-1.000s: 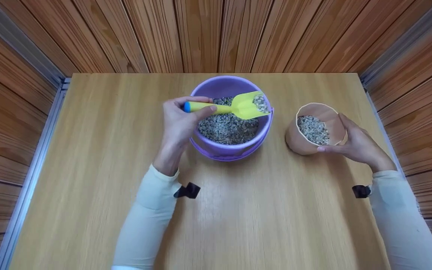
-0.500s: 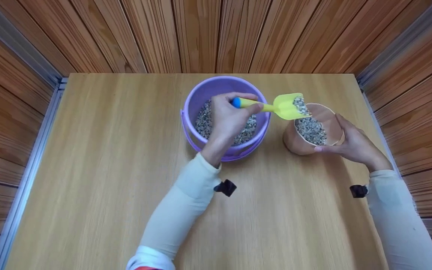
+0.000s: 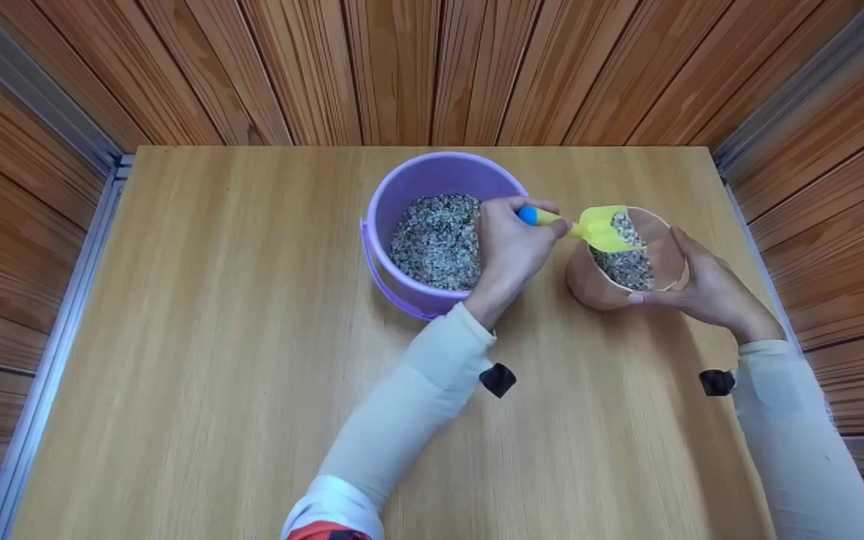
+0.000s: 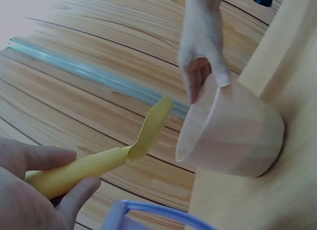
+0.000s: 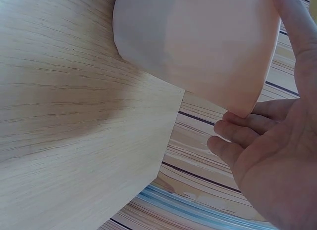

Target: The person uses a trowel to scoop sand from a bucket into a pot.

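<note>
My left hand (image 3: 514, 240) pinches the handle of a yellow toy shovel (image 3: 603, 228) with a blue end. The shovel's blade, carrying some gravel, is over the near-left rim of a peach-coloured pot (image 3: 589, 281). Gravel (image 3: 627, 268) lies inside that pot. On the pot's right side, my right hand (image 3: 717, 289) grips the rim between thumb and fingers; the right wrist view shows the fingers (image 5: 237, 133) against the pot wall (image 5: 213, 47). A purple bucket (image 3: 391, 202) holding more gravel (image 3: 436, 244) stands under my left wrist, its right part partly hidden by the hand.
The bucket's handle (image 3: 379, 281) hangs down its left front side. Wood-plank walls (image 3: 402, 71) close off the back and both sides of the wooden table (image 3: 214, 337). A metal rail (image 3: 64, 315) runs along the left edge.
My left hand has carried the shovel of gravel rightward from over the bucket to the pot, lowering it in the last half second. My right hand keeps its hold on the pot.
</note>
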Motion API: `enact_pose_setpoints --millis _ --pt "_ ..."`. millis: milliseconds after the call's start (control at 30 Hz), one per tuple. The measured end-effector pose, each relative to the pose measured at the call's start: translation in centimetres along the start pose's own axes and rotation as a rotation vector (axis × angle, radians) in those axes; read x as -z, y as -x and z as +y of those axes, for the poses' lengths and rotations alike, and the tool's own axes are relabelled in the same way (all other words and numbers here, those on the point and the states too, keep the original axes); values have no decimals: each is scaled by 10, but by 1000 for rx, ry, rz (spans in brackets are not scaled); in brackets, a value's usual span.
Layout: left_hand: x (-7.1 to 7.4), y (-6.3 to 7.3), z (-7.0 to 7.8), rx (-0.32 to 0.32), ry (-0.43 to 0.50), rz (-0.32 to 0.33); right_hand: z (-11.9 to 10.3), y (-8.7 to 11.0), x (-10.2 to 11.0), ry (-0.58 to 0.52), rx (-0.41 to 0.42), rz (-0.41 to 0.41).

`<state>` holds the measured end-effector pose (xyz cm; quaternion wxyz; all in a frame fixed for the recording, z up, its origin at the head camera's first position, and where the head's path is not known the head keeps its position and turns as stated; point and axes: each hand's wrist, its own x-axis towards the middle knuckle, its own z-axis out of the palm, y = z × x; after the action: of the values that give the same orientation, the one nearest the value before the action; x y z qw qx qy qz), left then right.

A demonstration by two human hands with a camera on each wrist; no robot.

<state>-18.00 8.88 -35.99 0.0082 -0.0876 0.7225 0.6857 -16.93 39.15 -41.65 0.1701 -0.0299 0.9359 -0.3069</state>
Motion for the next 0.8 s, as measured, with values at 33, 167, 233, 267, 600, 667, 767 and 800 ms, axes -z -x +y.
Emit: enact_pose_setpoints --millis 33,167,233,267,600,667,767,800 --pt "-3 0 -1 -5 -21 6 0 0 0 2 1 3" --pt "-12 1 -6 -29 -100 34 0 0 0 4 -11 4" --pt "-15 1 -7 -42 -137 47 0 0 0 7 -16 7" --pt "-17 1 -8 -48 -156 53 0 0 0 6 -19 5" --pt "-23 2 -13 -95 -235 78 1 0 0 3 -7 2" --pt "-24 2 -12 -94 -246 76 1 0 0 1 -8 2" --pt "-25 3 -11 -112 -260 66 1 0 -1 1 -1 6" --pt "-25 3 -11 -123 -271 66 1 0 -1 1 0 7"
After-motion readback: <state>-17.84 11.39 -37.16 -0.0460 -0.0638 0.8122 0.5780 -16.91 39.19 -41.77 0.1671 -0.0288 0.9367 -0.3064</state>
